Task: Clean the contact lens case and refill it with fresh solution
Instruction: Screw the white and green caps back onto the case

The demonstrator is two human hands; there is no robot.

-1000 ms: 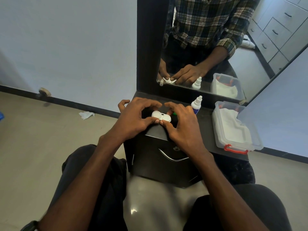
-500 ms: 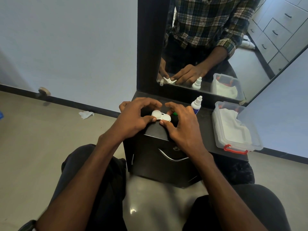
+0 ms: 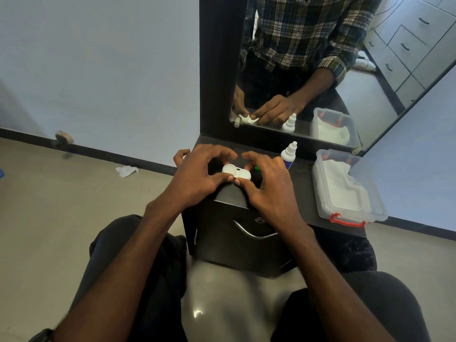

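A white two-well contact lens case (image 3: 236,172) rests on the dark cabinet top (image 3: 303,183). My left hand (image 3: 197,176) grips the case's left side with thumb and fingers curled over it. My right hand (image 3: 269,191) pinches the right side, thumb on its near edge. A green cap (image 3: 257,168) peeks out behind my right fingers. The white solution bottle (image 3: 288,154) with a blue label stands upright just right of my right hand.
A clear plastic box (image 3: 355,213) with a red latch holds white tissues at the right end of the top. A mirror (image 3: 320,70) rises behind the top. A crumpled tissue (image 3: 127,171) lies on the floor at the left. The drawer handle (image 3: 254,233) is below my hands.
Both hands stay on the case with only slight finger shifts; the case sits in nearly the same spot.
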